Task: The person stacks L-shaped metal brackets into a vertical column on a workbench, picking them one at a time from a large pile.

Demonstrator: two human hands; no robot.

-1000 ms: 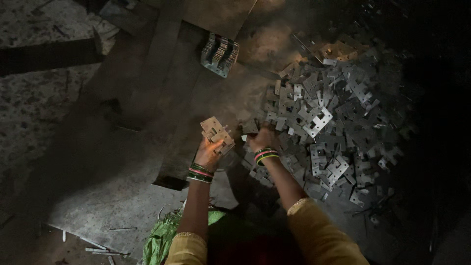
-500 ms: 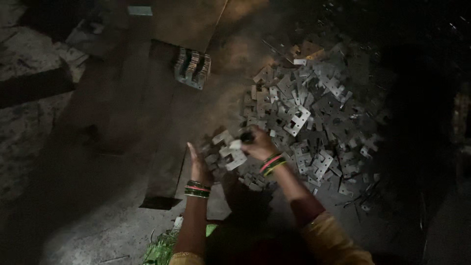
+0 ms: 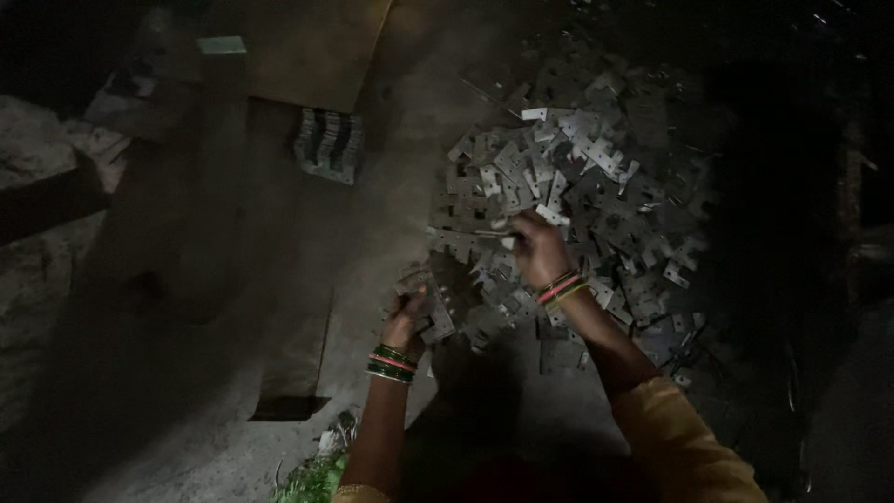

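A small stack of flat, notched metal plates [image 3: 430, 312] sits clamped in the left hand [image 3: 410, 317], low and just left of the big heap of the same grey stamped plates [image 3: 568, 205] spread over the dim floor. The stack's long axis appears to run from lower right to upper left, tipped away from the body, its flat faces lying roughly level, though the gloom blurs its exact edges. The left fingers are curled closed around it from below. The right hand [image 3: 538, 247] rests on the near edge of the heap, its fingertips pinched together on a single plate [image 3: 507, 240] at the pile's left fringe; whether that plate is lifted clear or still touching its neighbours cannot be told. Coloured bangles [image 3: 391, 361] ring the left wrist, and a similar band circles the right.

Judging from the pose, clean work here means taking one plate at a time, turning its notches to match those already held, and keeping the left grip firm so the stack does not fan out.

Farther off, a neat bundle of finished plates [image 3: 328, 144] lies near a sheet of brown cardboard [image 3: 307, 51], well apart from both hands. A scrap of green material [image 3: 312, 480] shows at the bottom edge.
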